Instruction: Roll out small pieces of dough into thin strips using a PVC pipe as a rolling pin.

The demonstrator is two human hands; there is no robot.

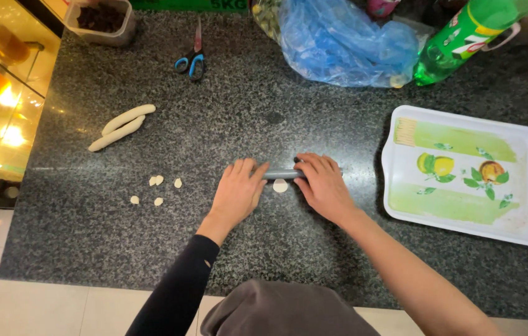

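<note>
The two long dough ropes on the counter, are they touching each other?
Touching. The head view shows the two dough ropes lying side by side on the dark counter, pressed together along their middle with no gap of counter showing between them there.

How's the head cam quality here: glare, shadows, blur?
Head view: strong warm glare on the glass case at left, with blown-out light spots; the granite counter is evenly lit, with soft sheen and faint shadows under the left hand and right hand. The grey rolling pin and dough piece look sharp; straight edges bow slightly toward the frame borders.
</note>
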